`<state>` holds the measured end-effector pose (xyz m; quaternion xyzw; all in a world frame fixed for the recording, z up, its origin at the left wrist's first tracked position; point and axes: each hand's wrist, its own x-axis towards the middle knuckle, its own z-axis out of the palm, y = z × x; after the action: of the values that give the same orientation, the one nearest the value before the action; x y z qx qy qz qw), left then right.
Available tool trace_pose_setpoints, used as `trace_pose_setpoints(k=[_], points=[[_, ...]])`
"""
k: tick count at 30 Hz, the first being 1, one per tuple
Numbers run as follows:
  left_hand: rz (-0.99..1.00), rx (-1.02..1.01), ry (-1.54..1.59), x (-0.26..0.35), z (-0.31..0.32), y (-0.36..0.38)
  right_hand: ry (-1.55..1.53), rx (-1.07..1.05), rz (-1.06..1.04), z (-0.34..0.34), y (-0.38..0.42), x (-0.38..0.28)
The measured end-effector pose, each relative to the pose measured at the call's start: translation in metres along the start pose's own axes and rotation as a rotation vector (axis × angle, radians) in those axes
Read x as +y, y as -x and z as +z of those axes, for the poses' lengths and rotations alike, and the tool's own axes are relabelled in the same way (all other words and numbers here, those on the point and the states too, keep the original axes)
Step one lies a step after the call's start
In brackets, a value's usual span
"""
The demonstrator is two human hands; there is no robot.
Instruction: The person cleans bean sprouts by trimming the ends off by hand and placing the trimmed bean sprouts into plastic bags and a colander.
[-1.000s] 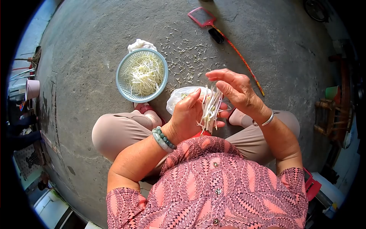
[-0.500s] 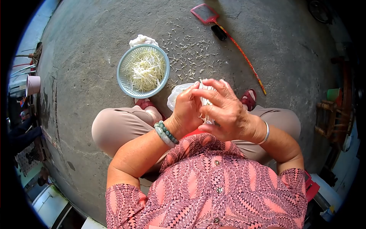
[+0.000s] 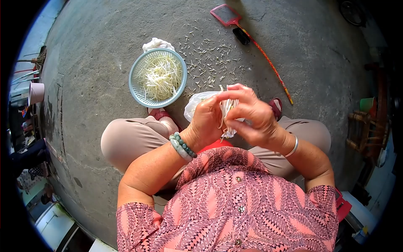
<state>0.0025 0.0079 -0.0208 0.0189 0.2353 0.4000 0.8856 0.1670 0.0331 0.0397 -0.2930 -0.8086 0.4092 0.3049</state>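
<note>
Bean sprouts [image 3: 228, 112] sit bunched in our left hand [image 3: 206, 122], fingers mostly hidden. Our right hand [image 3: 255, 116] has curved fingers slightly apart; can't tell if they're pinching. Loose grip? Stems could slip past the plastic bag [image 3: 191, 106] onto the floor [image 3: 100, 71].

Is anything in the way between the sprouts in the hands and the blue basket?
The left hand is cupped on the basket side of the held sprouts; the white plastic bag seems low, near the direct line. Nothing visible covers the blue basket.
</note>
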Motion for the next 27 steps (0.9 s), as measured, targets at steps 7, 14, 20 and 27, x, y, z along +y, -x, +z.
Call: trace_pose_setpoints(k=[7, 14, 20, 27], points=[[-0.091, -0.009, -0.100, 0.003, 0.011, 0.004, -0.174, 0.236, 0.219, -0.014, -0.002, 0.021], [-0.056, -0.019, -0.135, 0.002, 0.011, 0.005, 0.281, 0.262, -0.007, -0.012, -0.004, 0.025], [-0.061, 0.023, -0.173, 0.003, 0.013, 0.005, 0.729, 0.120, -0.233, -0.015, -0.002, 0.022], [-0.067, 0.028, -0.157, 0.002, 0.005, 0.002, 0.884, 0.138, -0.226, -0.015, -0.003, 0.028]])
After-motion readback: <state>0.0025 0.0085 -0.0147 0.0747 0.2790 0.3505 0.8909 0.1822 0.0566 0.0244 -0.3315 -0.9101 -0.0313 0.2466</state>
